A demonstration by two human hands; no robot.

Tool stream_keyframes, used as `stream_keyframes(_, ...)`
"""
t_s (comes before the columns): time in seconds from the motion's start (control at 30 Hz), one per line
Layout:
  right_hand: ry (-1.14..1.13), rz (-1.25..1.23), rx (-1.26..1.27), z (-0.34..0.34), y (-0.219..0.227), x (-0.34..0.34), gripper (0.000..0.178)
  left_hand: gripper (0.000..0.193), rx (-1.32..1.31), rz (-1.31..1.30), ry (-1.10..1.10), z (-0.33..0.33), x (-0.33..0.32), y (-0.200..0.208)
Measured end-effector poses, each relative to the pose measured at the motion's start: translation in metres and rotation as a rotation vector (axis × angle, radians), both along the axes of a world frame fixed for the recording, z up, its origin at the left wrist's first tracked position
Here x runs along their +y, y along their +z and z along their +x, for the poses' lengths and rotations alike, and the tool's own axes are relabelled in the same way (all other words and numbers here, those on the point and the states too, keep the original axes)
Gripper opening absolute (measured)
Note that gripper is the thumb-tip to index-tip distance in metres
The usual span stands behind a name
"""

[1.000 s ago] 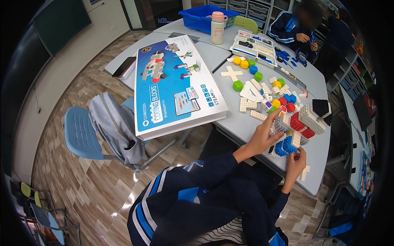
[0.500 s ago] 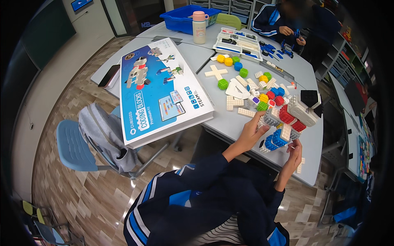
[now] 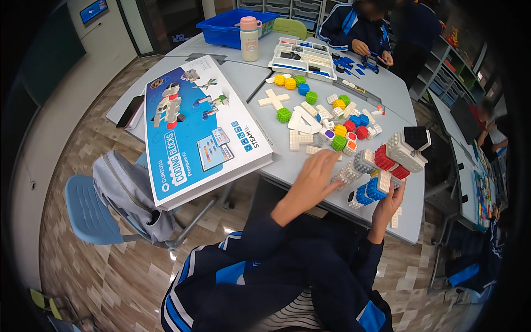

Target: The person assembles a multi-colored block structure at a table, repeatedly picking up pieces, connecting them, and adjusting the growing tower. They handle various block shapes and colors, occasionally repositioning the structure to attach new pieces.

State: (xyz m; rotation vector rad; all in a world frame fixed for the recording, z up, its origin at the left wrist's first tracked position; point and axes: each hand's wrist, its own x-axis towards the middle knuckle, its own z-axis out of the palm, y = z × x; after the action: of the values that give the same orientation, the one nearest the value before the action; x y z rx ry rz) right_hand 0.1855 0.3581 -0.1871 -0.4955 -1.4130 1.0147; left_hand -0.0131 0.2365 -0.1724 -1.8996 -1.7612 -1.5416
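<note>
A block model (image 3: 381,160) of white, grey, red and blue studded pieces with a black block on top is over the table's near right corner. My right hand (image 3: 389,207) grips its lower right side, by the blue blocks. Left of the model, my left hand (image 3: 311,185) is slightly blurred, its fingers stretched out and apart. Its thumb is close to a pale, studded part at the model's left end; whether they touch I cannot tell. Loose blocks lie beyond: a green block (image 3: 339,143), a red block (image 3: 362,133) and a white cross-shaped piece (image 3: 274,99).
At the left, a big blue and white kit box (image 3: 204,127) overhangs the table edge. Farther back stand a bottle (image 3: 249,41), a blue bin (image 3: 221,30) and a white parts tray (image 3: 303,60). Another person's hands (image 3: 373,51) work over blue pieces across the table.
My left hand has come off the model's grey blocks and moved left and toward me, its fingers opening. My right hand still holds the model. The view has shifted a little.
</note>
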Motion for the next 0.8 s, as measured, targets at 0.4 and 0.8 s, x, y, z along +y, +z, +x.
stream_keyframes(0.4, -0.067, -0.136, -0.069, 0.003, -0.031, 0.01, 0.041, 0.042, 0.049, -0.158, 0.028, -0.049, 0.047, -0.004)
stream_keyframes(0.8, 0.049, -0.08, 0.047, 0.015, -0.07, 0.016, 0.044, 0.042, 0.36, -0.186, 0.033, -0.021, 0.053, -0.038)
